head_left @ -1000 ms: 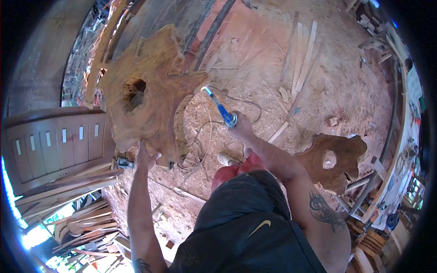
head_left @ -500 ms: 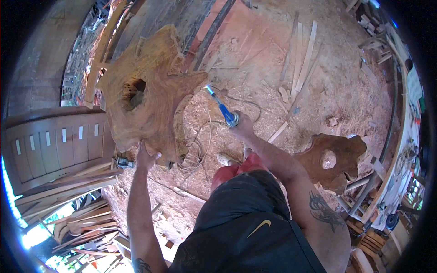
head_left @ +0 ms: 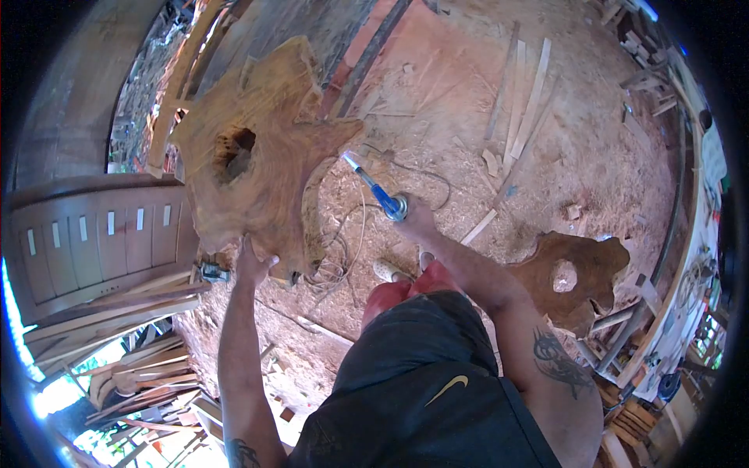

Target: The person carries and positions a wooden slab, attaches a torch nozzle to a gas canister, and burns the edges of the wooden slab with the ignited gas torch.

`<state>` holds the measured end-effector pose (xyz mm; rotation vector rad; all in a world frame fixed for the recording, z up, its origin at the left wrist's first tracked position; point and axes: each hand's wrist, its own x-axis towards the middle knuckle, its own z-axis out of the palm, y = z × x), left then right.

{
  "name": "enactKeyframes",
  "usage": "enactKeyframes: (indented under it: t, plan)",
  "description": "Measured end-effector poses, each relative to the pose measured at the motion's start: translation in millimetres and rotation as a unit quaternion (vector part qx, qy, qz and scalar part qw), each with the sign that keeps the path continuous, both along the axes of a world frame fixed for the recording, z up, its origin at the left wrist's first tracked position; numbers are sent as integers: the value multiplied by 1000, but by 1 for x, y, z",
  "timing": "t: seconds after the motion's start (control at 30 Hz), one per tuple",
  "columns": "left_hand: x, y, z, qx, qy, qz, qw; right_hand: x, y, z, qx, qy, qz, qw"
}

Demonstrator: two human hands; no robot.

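Note:
A large irregular wood slab (head_left: pixel 265 164) with a dark hole stands at the upper left. My left hand (head_left: pixel 253 264) rests at its lower edge, thumb apart from the fingers. My right hand (head_left: pixel 416 220) is wrapped round a blue torch (head_left: pixel 381 196) with a metal nozzle. The nozzle points up and left, and its tip glows close to the slab's right side without touching it. Thin cords lie coiled on the floor below the torch.
A smaller dark slab (head_left: pixel 573 274) with a hole lies to the right. Long strips (head_left: pixel 530 97) lie on the shavings-covered floor. A panelled wooden door (head_left: pixel 101 242) leans at the left, above stacked offcuts (head_left: pixel 148 378). A workbench edge runs along the right.
The torch tip has moved slightly down and left, along the slab's right side. The view has shifted a little. My left hand stays at the slab's lower edge.

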<state>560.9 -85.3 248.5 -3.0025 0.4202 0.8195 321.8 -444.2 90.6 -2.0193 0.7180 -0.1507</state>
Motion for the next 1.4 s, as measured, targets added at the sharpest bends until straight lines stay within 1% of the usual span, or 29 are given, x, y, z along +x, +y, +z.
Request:
enactKeyframes:
  t: [0.1, 0.2, 0.33, 0.4, 0.5, 0.6, 0.7, 0.8, 0.93, 1.0, 1.1, 1.13, 1.2, 1.33, 1.4]
  plan:
    - [1, 2, -1, -10, 1, 5, 1000, 1, 4, 6, -23, -11, 3, 1000]
    - [3, 8, -7, -16, -3, 2, 1000, -1, 5, 20, -18, -24, 35, 999]
    - [1, 5, -5, -11, -8, 0, 1000, -3, 7, 19, -7, 6, 57, 998]
    - [2, 4, -4, -15, -2, 4, 1000, -3, 7, 30, 7, 24, 75, 997]
    - [0, 0, 1, -14, 1, 10, 1000, -3, 14, 34, 3, 51, 51, 997]
    - [0, 1, 0, -15, -5, 7, 1000, -2, 14, 37, 44, 65, 78, 994]
    - [0, 3, -1, -16, 0, 2, 1000, -6, 19, 24, 17, 61, 101, 993]
    - [1, 4, -3, -8, -1, -10, 1000, -6, 26, 17, 16, 57, 108, 992]
    - [1, 3, -1, 1, -5, -25, 1000, -10, 32, 10, 10, 43, 144, 989]
    - [0, 0, 2, -8, 4, -11, 1000, -12, 33, 5, -3, 17, 166, 986]
    - [-1, -1, 3, -6, 8, -5, 1000, -12, 39, -5, -9, 32, 196, 980]
    - [-1, -1, 3, -3, 8, -5, 1000, -13, 41, -8, -8, 19, 200, 979]
    - [0, 3, -1, -12, -7, -23, 1000, -15, 44, -8, -4, -8, 209, 978]
    - [2, 9, -6, -22, -2, -14, 1000, -20, 49, -8, -33, -4, 239, 970]
    - [2, 10, -7, -24, -12, -30, 999, -22, 50, -4, -34, -2, 246, 969]
